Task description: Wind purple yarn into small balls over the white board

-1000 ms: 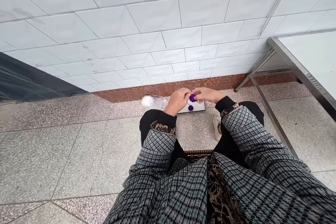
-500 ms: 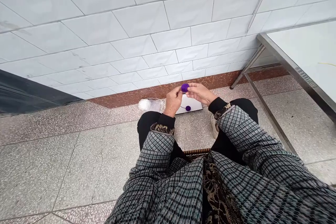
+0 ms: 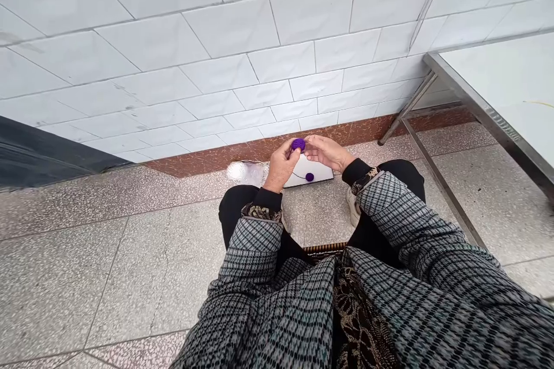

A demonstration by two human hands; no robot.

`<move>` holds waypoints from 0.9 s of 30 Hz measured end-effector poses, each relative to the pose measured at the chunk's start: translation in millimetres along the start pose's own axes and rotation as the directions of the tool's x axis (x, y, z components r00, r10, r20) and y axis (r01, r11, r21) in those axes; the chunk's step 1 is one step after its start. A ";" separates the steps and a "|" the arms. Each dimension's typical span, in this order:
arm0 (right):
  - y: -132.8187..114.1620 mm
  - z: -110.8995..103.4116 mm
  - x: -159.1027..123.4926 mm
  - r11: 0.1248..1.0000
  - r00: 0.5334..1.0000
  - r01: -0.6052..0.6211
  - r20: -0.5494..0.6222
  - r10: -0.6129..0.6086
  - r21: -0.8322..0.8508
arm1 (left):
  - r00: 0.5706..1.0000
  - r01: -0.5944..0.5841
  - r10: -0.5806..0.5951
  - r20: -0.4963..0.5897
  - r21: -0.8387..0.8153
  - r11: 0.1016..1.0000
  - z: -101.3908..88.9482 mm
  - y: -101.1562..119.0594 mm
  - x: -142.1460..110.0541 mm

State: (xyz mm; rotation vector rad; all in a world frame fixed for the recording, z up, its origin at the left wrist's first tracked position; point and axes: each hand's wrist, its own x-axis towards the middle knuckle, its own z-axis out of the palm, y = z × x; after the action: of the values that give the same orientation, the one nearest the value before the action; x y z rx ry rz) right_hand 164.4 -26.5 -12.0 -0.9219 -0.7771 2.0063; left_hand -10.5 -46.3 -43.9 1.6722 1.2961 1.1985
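Between the thumb and fingers of my left hand [image 3: 283, 164] is a small, round purple yarn piece [image 3: 298, 145] with a ridged surface. I cannot tell whether it is wound or crocheted. My right hand [image 3: 326, 151] is at its right side, thumb and index finger pinched together by its edge; what they hold, perhaps a strand, is too small to make out. Below, a small purple yarn ball [image 3: 310, 177] lies on a white flat board or box [image 3: 318, 167]. From it a thin dark strand runs left toward my left hand.
A clear plastic bag or wrap [image 3: 246, 173] lies on the speckled floor [image 3: 194, 230] left of the white board. Ahead rises a white tiled wall [image 3: 242, 69]. At the right stands a metal-framed table [image 3: 485, 106]; a dark panel [image 3: 52, 155] is at the left.
My left hand has moved slightly left with the purple yarn piece. The fingertips of my right hand have shifted from its front to its right edge.
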 end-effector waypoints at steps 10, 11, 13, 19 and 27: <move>-6.1 -5.0 -4.1 0.987 0.991 -0.121 0.053 0.127 -0.103 | 0.973 0.060 -0.049 0.226 -0.041 0.997 -9.1 11.1 -4.8; -6.2 -4.9 -4.6 0.986 0.989 -0.127 0.058 0.134 -0.108 | 0.970 0.065 -0.053 0.237 -0.042 0.997 -9.5 11.9 -5.4; -6.7 -3.9 -5.7 0.985 0.987 -0.133 0.076 0.141 -0.109 | 0.967 0.073 -0.060 0.247 -0.046 0.996 -8.4 12.1 -6.4; -9.3 -0.8 -2.3 1.000 1.000 -0.021 0.010 0.021 0.013 | 0.985 0.129 -0.125 0.122 -0.027 0.991 4.0 3.5 -5.9; 8.7 -18.5 24.0 0.843 0.966 0.018 -0.208 -0.153 -0.537 | 0.941 -0.138 0.036 0.338 0.282 0.949 4.1 6.5 -8.1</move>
State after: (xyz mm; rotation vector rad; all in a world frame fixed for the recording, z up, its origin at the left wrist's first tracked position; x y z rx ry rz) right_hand 165.6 -7.1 -36.9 -1.3920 -1.2418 1.5722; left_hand -5.1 -55.8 -41.4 2.0675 1.2469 0.7461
